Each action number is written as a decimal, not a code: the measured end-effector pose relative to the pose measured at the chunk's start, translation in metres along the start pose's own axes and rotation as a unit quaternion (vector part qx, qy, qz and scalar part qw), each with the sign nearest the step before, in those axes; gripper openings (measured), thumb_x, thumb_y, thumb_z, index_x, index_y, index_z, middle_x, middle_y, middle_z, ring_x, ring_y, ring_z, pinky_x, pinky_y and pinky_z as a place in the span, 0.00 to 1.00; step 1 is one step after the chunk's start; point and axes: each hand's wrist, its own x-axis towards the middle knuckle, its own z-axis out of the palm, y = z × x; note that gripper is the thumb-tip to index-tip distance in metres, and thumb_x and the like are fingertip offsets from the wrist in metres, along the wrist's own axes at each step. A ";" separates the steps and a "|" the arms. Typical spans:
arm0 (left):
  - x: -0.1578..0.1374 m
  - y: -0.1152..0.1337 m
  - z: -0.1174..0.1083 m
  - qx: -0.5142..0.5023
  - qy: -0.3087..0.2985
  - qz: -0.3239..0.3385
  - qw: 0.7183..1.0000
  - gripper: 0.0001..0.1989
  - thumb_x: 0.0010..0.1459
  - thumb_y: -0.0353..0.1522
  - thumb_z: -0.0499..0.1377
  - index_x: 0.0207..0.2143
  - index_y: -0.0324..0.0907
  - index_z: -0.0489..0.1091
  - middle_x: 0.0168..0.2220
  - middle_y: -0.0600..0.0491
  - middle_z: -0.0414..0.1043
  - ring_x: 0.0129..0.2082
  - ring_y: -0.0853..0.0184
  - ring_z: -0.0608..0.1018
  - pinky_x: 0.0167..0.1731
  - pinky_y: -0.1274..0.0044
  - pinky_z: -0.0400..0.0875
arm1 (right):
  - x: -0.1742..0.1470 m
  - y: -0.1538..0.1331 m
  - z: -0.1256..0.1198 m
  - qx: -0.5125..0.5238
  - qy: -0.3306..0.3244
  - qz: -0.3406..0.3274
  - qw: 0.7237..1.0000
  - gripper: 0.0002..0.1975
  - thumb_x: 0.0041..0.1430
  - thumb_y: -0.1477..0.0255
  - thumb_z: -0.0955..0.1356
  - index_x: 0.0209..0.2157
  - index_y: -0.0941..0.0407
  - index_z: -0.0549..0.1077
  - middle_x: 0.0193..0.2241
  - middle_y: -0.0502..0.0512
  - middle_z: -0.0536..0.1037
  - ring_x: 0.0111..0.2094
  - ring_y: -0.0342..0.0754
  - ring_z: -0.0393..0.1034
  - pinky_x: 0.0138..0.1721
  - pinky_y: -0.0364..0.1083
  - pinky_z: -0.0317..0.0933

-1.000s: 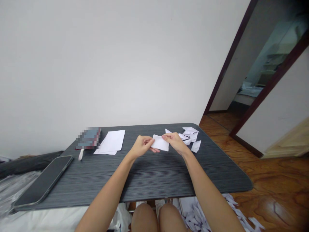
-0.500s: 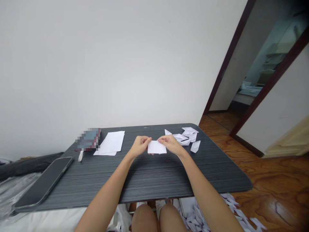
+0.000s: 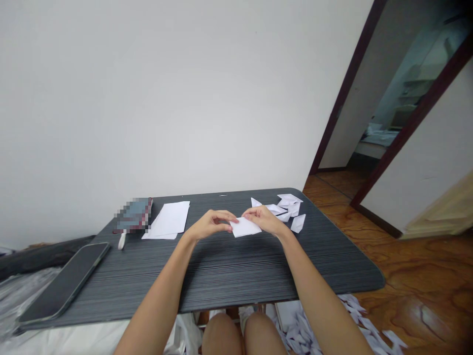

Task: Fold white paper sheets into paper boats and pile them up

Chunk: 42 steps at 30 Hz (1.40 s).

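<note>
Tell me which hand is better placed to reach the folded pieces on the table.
Probably the right hand: it's nearer the folded pieces, while the left hand sits farther off, across the held paper.

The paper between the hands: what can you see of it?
The paper is small, white and four-sided, with no marks showing. It is held slightly askew over the table, near edge free. The right hand pinches its far edge; fingertips of the left hand meet its left end. Fold layers are too small to tell.
</note>
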 end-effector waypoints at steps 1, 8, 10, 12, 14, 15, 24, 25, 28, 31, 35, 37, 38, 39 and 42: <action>0.000 -0.002 0.000 0.006 0.003 -0.004 1.000 0.13 0.44 0.31 0.60 0.34 0.36 0.72 0.36 0.47 0.70 0.35 0.67 0.72 0.35 0.76 0.67 | 0.000 0.000 0.001 -0.002 -0.006 -0.004 1.000 0.13 0.47 0.65 0.64 0.28 0.61 0.73 0.17 0.48 0.69 0.16 0.36 0.55 0.15 0.38 0.46; 0.003 -0.013 0.008 0.038 0.099 -0.021 0.994 0.13 0.45 0.36 0.59 0.28 0.34 0.73 0.26 0.49 0.73 0.25 0.69 0.73 0.28 0.78 0.68 | 0.000 -0.007 0.004 0.012 0.016 -0.066 0.998 0.13 0.49 0.65 0.63 0.33 0.60 0.71 0.28 0.53 0.72 0.27 0.41 0.64 0.27 0.40 0.56; 0.006 -0.013 0.012 0.064 0.176 -0.004 0.982 0.13 0.46 0.36 0.58 0.27 0.34 0.73 0.24 0.50 0.73 0.25 0.68 0.73 0.28 0.79 0.67 | -0.001 -0.010 0.005 0.031 0.026 -0.101 0.994 0.12 0.49 0.66 0.64 0.35 0.58 0.69 0.31 0.51 0.70 0.30 0.42 0.64 0.30 0.40 0.57; 0.008 -0.014 0.016 0.087 0.244 0.006 0.966 0.13 0.46 0.37 0.57 0.26 0.34 0.73 0.23 0.51 0.73 0.25 0.67 0.73 0.27 0.80 0.66 | -0.001 -0.011 0.005 0.042 0.019 -0.123 0.991 0.13 0.45 0.68 0.67 0.34 0.57 0.68 0.31 0.50 0.69 0.32 0.42 0.63 0.33 0.41 0.56; 0.009 -0.014 0.020 0.109 0.285 0.013 0.952 0.13 0.47 0.37 0.57 0.26 0.35 0.73 0.23 0.52 0.73 0.24 0.68 0.73 0.26 0.80 0.66 | 0.001 -0.010 0.007 0.038 0.037 -0.132 0.990 0.12 0.42 0.69 0.68 0.31 0.57 0.68 0.30 0.49 0.68 0.33 0.43 0.63 0.35 0.42 0.56; 0.010 -0.015 0.022 0.118 0.293 0.019 0.949 0.12 0.47 0.37 0.57 0.26 0.36 0.73 0.23 0.51 0.73 0.24 0.68 0.73 0.26 0.80 0.67 | 0.002 -0.009 0.007 0.034 0.060 -0.133 0.989 0.10 0.42 0.68 0.68 0.29 0.57 0.68 0.29 0.49 0.68 0.33 0.43 0.62 0.36 0.42 0.56; 0.010 -0.021 0.026 0.079 0.279 0.036 0.956 0.18 0.51 0.36 0.52 0.43 0.36 0.68 0.38 0.48 0.72 0.31 0.67 0.75 0.34 0.75 0.71 | 0.006 -0.007 0.008 0.096 0.143 -0.133 0.976 0.07 0.44 0.70 0.67 0.20 0.59 0.68 0.26 0.50 0.68 0.30 0.42 0.62 0.35 0.43 0.55; 0.010 -0.022 0.026 0.077 0.277 0.033 0.957 0.18 0.51 0.35 0.53 0.43 0.36 0.67 0.38 0.48 0.72 0.30 0.67 0.75 0.34 0.75 0.71 | 0.006 -0.007 0.008 0.107 0.142 -0.132 0.975 0.08 0.43 0.70 0.68 0.19 0.59 0.68 0.25 0.50 0.67 0.30 0.41 0.61 0.35 0.42 0.55; 0.010 -0.021 0.027 0.076 0.279 0.028 0.957 0.18 0.51 0.35 0.53 0.43 0.35 0.68 0.37 0.48 0.73 0.29 0.68 0.74 0.32 0.76 0.70 | 0.007 -0.005 0.010 0.127 0.153 -0.122 0.973 0.08 0.41 0.70 0.69 0.19 0.59 0.65 0.23 0.48 0.67 0.27 0.40 0.61 0.32 0.41 0.55; 0.010 -0.019 0.029 0.091 0.285 0.025 0.954 0.17 0.50 0.34 0.53 0.42 0.34 0.69 0.31 0.49 0.74 0.24 0.69 0.74 0.28 0.78 0.69 | 0.009 -0.003 0.011 0.124 0.173 -0.102 0.972 0.10 0.39 0.70 0.69 0.18 0.59 0.64 0.21 0.47 0.67 0.24 0.40 0.60 0.29 0.41 0.54; 0.010 -0.018 0.031 0.080 0.290 0.023 0.953 0.18 0.49 0.33 0.54 0.42 0.34 0.68 0.26 0.51 0.74 0.22 0.72 0.72 0.25 0.81 0.67 | 0.010 -0.002 0.014 0.126 0.178 -0.096 0.971 0.12 0.37 0.70 0.70 0.18 0.58 0.62 0.20 0.46 0.66 0.23 0.39 0.60 0.26 0.40 0.54; 0.010 -0.018 0.031 0.058 0.287 0.018 0.956 0.19 0.48 0.33 0.55 0.44 0.35 0.67 0.28 0.51 0.74 0.24 0.71 0.73 0.27 0.81 0.68 | 0.010 -0.002 0.015 0.132 0.176 -0.098 0.971 0.12 0.37 0.71 0.70 0.18 0.58 0.61 0.20 0.46 0.66 0.23 0.39 0.60 0.26 0.40 0.55; 0.010 -0.018 0.031 0.050 0.286 0.015 0.957 0.20 0.48 0.33 0.55 0.45 0.35 0.66 0.28 0.51 0.74 0.25 0.71 0.73 0.28 0.80 0.68 | 0.010 -0.003 0.016 0.135 0.176 -0.098 0.970 0.12 0.37 0.71 0.70 0.20 0.58 0.61 0.21 0.46 0.66 0.23 0.39 0.61 0.26 0.40 0.56; 0.010 -0.018 0.031 0.047 0.288 0.012 0.956 0.20 0.48 0.33 0.55 0.45 0.35 0.66 0.29 0.51 0.74 0.26 0.71 0.73 0.29 0.80 0.68 | 0.009 -0.003 0.016 0.140 0.176 -0.096 0.970 0.12 0.37 0.71 0.70 0.23 0.57 0.62 0.23 0.46 0.67 0.24 0.39 0.61 0.27 0.40 0.57; 0.010 -0.018 0.031 0.054 0.297 0.007 0.953 0.21 0.48 0.33 0.55 0.45 0.36 0.66 0.29 0.50 0.74 0.26 0.71 0.73 0.30 0.80 0.67 | 0.009 -0.002 0.016 0.165 0.164 -0.079 0.969 0.24 0.37 0.72 0.70 0.38 0.52 0.60 0.27 0.46 0.68 0.25 0.40 0.64 0.28 0.41 0.60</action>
